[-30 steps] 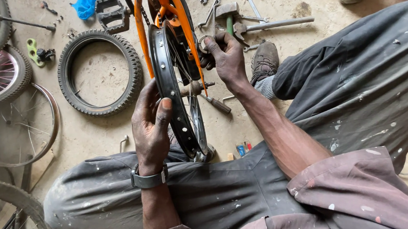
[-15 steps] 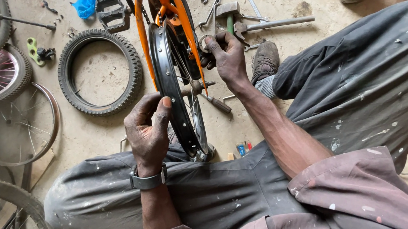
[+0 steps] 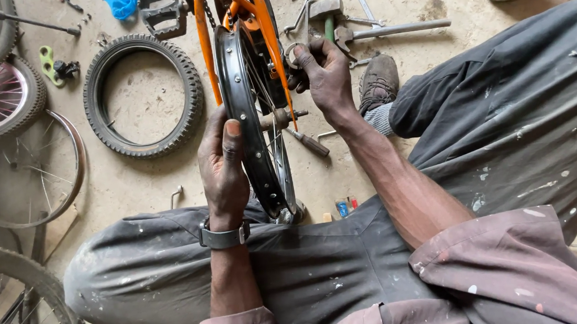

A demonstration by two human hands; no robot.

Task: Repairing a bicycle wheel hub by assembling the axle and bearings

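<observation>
upright black rim (image 3: 252,117), edge-on, left hand (image 3: 222,164) gripping

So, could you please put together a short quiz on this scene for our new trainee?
1. True or false: the left hand rests on the black rim.
2. Which frame holds the rim? A) blue B) orange C) green
3. Fill in: a loose tyre lies on the ____ to the left of the rim.

Key:
1. True; its thumb lies along the rim's edge.
2. B, the orange frame; the right hand reaches in beside it.
3. Floor.
</observation>
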